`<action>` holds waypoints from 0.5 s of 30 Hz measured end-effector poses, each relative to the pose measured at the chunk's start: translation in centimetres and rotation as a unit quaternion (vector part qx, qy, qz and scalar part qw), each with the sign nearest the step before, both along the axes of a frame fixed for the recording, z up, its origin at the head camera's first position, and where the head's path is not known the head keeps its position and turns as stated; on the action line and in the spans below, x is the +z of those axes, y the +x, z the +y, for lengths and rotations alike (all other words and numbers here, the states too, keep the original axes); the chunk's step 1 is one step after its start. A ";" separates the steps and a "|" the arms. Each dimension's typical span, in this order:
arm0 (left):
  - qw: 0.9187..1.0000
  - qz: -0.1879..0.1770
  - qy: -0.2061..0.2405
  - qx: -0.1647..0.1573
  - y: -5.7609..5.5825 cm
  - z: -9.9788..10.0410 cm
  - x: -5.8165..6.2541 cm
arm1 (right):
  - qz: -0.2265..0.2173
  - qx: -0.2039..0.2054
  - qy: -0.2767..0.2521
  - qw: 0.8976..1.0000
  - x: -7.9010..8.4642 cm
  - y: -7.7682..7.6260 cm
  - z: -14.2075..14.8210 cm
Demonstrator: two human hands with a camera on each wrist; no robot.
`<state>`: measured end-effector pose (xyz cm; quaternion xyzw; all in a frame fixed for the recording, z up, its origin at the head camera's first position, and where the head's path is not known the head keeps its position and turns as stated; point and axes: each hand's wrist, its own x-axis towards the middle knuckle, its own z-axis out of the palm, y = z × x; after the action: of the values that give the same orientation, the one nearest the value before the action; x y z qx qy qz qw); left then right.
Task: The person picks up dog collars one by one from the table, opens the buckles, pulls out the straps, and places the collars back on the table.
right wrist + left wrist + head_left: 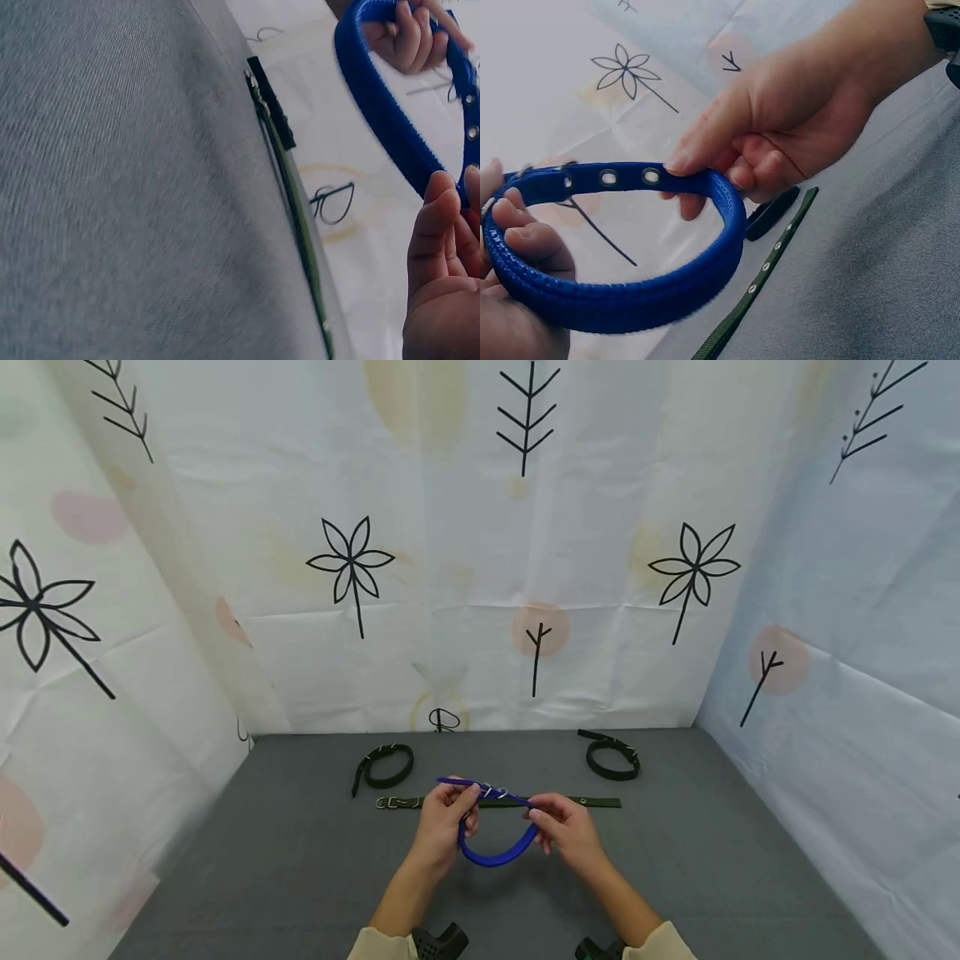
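Observation:
A blue collar (pixel 498 860) is bent into a loop above the table, its strap fed through a metal buckle (pixel 491 791). Metal-rimmed eyelets line the strap's flat part in the left wrist view, while the rest of the collar (pixel 630 304) is thick and rounded. My left hand (pixel 444 827) pinches it at the buckle end, where the strap's free tip sticks out past the fingers. With thumb and fingertips, my right hand (pixel 573 835) pinches the opposite side of the loop. Parts of the buckle are hidden by the left fingers.
Behind the hands, a green collar (pixel 600 802) lies stretched flat across the grey table (pixel 315 877), partly covered by them. Two dark coiled collars lie farther back, the left one (pixel 388 767) and the right one (pixel 613 760). A patterned white cloth (pixel 450 652) walls the back and sides.

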<state>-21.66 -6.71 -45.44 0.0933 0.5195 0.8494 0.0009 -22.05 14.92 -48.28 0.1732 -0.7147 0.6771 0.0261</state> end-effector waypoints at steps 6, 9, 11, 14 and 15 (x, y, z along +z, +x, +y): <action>1.000 0.015 0.021 0.007 -0.1 -0.1 0.0 | -0.092 -0.002 -0.029 0.995 -0.8 -0.3 0.5; 1.000 0.004 -0.005 0.010 -0.1 -0.1 0.1 | -0.096 0.007 0.014 0.995 0.3 0.1 0.4; 0.999 -0.001 -0.033 0.010 -0.1 0.0 0.1 | -0.078 0.015 0.048 0.996 1.6 0.5 0.2; 0.997 0.001 -0.076 -0.002 -0.1 0.2 0.0 | -0.028 0.033 0.090 0.995 2.7 0.3 -0.2; 0.996 0.006 -0.088 -0.009 -0.1 0.3 -0.1 | -0.013 0.042 0.101 0.994 2.7 0.0 -0.2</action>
<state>-21.75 -6.42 -45.51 0.1027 0.5915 0.7996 0.0137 -22.03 14.69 -45.58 0.1963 -0.7720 0.6039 -0.0293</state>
